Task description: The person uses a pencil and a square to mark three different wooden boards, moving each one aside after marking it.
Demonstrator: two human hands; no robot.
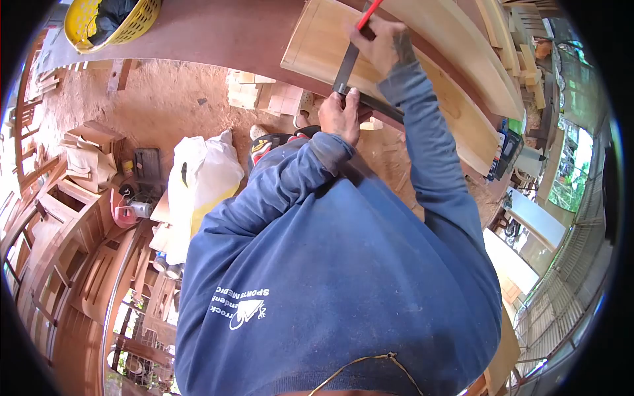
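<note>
I look straight down over my own blue sweatshirt (343,284) at a reddish-brown workbench (218,33); on it lies a pale wooden panel (317,39), flat, its near edge close to the edge of the bench; my left hand (341,115) is closed round the dark stock of a metal try square (348,66), pressing it against the near edge of the panel, while the steel blade runs up across the board's face; my right hand (380,43) rests on the panel just beside the blade, fingers pinched on a red pencil (368,13) whose lower end meets the wood at the blade's side; both sleeves reach forward from the bottom of the view, the right arm stretched farther than the left.

More light-coloured boards (462,59) lie on the bench to the right of the panel, overlapping one another; a yellow plastic basket (112,23) with something dark inside sits at the far left end of the bench; below the bench, on the bare red earth floor, stand stacks of small wood offcuts (264,96); a white bag (201,171) sits on the ground near my left side, and a shoe (267,145) shows beside it; wooden furniture frames (59,224) crowd the left edge of the view.
</note>
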